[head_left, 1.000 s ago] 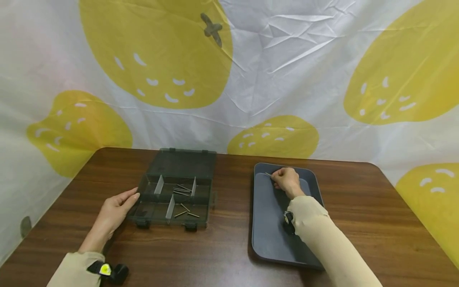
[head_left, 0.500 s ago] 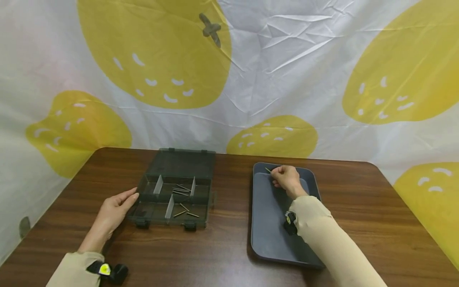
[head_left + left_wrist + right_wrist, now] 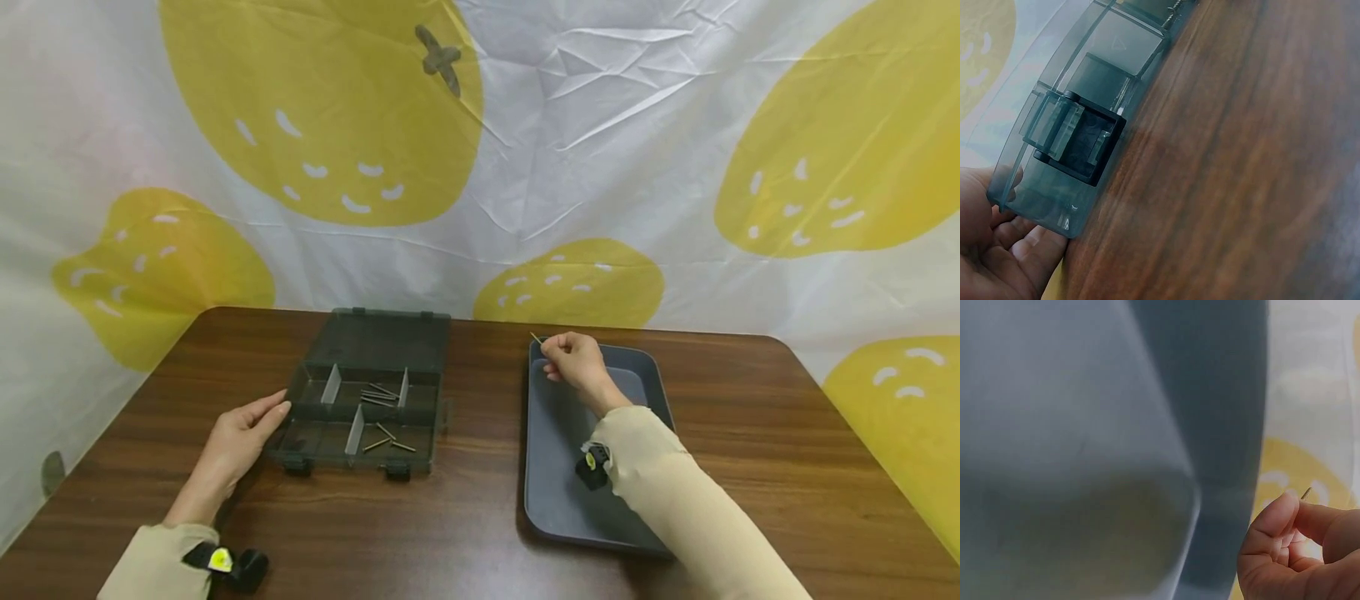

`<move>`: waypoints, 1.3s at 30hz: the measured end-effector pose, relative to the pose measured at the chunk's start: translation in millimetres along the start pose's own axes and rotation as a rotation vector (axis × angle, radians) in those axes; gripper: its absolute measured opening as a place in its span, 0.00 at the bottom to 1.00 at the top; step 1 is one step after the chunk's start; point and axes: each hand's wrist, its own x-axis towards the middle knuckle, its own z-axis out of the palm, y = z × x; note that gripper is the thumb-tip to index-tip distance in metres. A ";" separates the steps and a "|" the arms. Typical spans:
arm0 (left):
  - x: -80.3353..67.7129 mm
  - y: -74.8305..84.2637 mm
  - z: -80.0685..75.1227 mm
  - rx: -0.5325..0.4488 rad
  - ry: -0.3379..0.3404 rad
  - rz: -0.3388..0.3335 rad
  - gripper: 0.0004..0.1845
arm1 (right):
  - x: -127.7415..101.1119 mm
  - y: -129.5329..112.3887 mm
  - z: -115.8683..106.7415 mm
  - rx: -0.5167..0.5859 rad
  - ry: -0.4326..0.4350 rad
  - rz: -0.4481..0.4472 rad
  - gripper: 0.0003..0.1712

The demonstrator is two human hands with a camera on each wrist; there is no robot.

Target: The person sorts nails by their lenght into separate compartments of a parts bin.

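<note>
My right hand (image 3: 577, 367) pinches a thin brass-coloured screw (image 3: 535, 337) between thumb and index finger, over the far left corner of the grey tray (image 3: 543, 483). In the right wrist view only the tip of this screw (image 3: 1307, 494) pokes out past the fingertips. My left hand (image 3: 240, 433) grips the left side of a smoky translucent compartment box (image 3: 315, 437), which lies with its lid (image 3: 386, 342) raised toward the back. Several silver screws (image 3: 378, 396) lie in a back compartment. In the front right compartment are 3 brass-coloured screws (image 3: 386, 440).
Both box and tray stand on a brown wooden table (image 3: 465, 517). Pale dividers (image 3: 355, 429) split the box, and two dark latches (image 3: 397, 471) stick out at its front. A white cloth with yellow fruit (image 3: 570, 283) hangs behind the table.
My right hand has moved left and slightly up with the screw, from inside the tray to its far left corner. My left hand and the box have stayed put.
</note>
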 end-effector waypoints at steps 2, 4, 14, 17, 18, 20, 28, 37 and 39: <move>0.7 -0.1 0.1 -0.002 0.006 0.008 0.34 | -2.3 -5.8 7.2 0.034 -0.017 -0.013 0.11; 1.3 -0.1 0.0 -0.004 0.010 0.017 0.33 | -5.0 -11.3 14.3 0.060 -0.038 -0.024 0.10; 3.1 0.0 -0.1 -0.004 0.010 0.025 0.34 | -24.2 -32.1 51.2 0.130 -0.152 -0.044 0.09; 2.8 0.3 0.2 -0.005 0.009 0.028 0.33 | -29.3 -33.2 63.5 0.129 -0.202 -0.060 0.08; 2.7 0.5 0.4 -0.007 0.010 0.028 0.32 | -31.6 -33.8 67.6 0.120 -0.218 -0.065 0.08; 2.3 0.7 0.6 -0.009 0.010 0.027 0.32 | -36.0 -35.3 75.3 0.089 -0.250 -0.071 0.08; 1.9 0.3 0.6 -0.009 0.017 0.032 0.32 | -52.5 -44.7 99.6 -0.016 -0.376 -0.131 0.08; 0.1 -0.5 0.2 -0.018 0.008 0.018 0.33 | -60.1 -49.7 121.9 -0.051 -0.447 -0.130 0.08; -0.2 -0.7 0.2 -0.016 0.010 0.017 0.33 | -61.3 -50.1 127.3 -0.050 -0.459 -0.125 0.08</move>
